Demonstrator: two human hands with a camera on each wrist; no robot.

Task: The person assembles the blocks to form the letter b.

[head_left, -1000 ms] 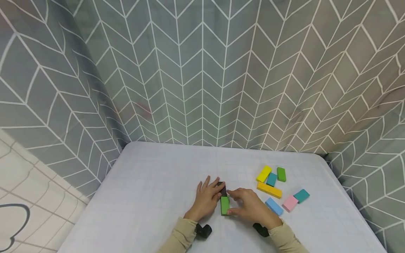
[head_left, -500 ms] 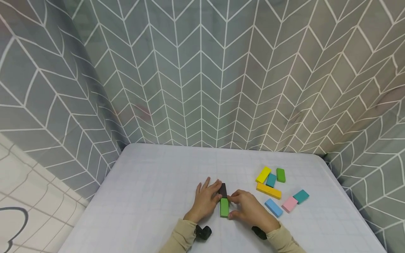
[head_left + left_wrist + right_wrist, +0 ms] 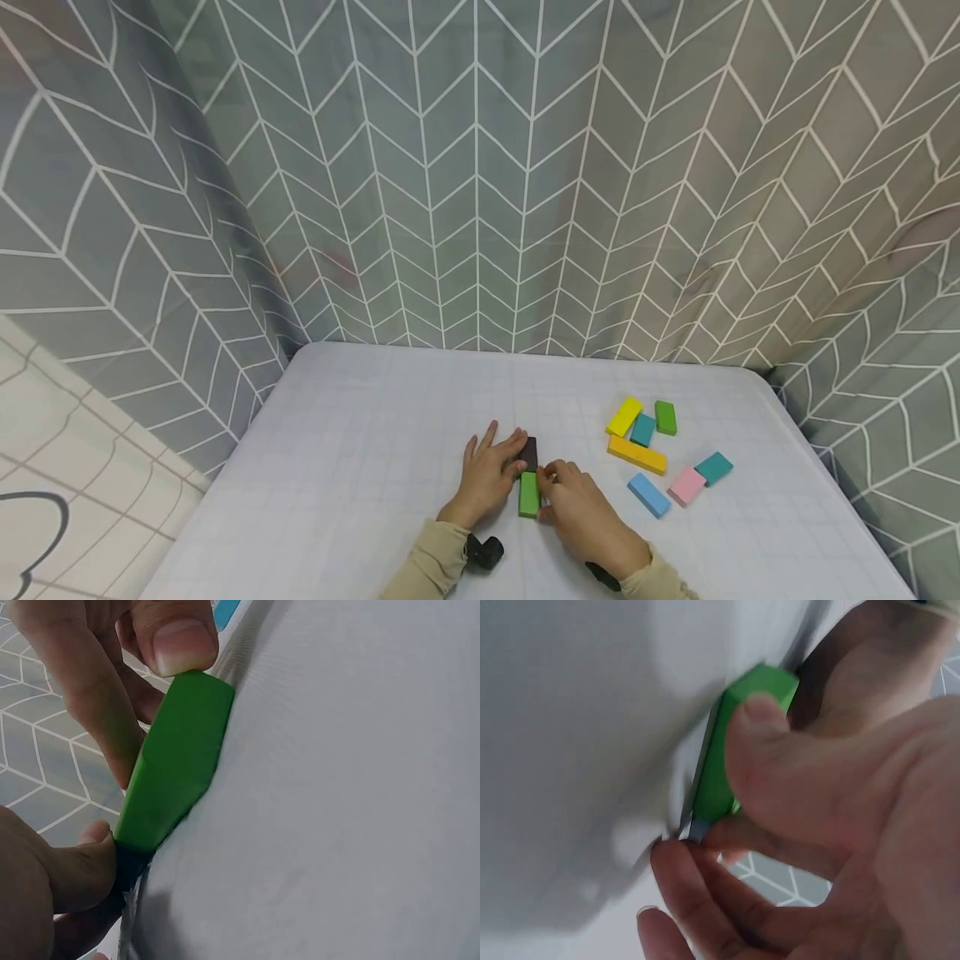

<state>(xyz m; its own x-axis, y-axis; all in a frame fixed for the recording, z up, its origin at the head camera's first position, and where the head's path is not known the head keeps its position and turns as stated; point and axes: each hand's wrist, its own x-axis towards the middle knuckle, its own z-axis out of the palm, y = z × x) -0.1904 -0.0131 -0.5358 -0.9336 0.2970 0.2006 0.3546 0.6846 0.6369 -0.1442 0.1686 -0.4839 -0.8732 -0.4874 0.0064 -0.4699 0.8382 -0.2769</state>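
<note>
A black block [image 3: 530,454] and a green block [image 3: 529,496] lie end to end on the table, black at the far end. My left hand [image 3: 486,473] is at their left, its thumb and index finger pinching the black block near the joint while the other fingers spread out. From the other side my right hand [image 3: 588,517] holds the green block, with its thumb at the near end and curled fingers along the right side. In the right wrist view, the thumb covers part of the green block [image 3: 714,780]. The left wrist view shows its side [image 3: 176,761].
Right of my hands lie a light blue block [image 3: 648,495], a pink block [image 3: 686,486] and a teal block [image 3: 713,468]. Farther back are an orange-yellow block [image 3: 637,454], a yellow block [image 3: 624,415], a blue block [image 3: 642,430] and another green block [image 3: 665,417]. A patterned curtain [image 3: 450,208] stands behind.
My right hand has drawn nearer to me and its fingers have curled in more. The left fingers have slid back slightly, uncovering more of the black block.
</note>
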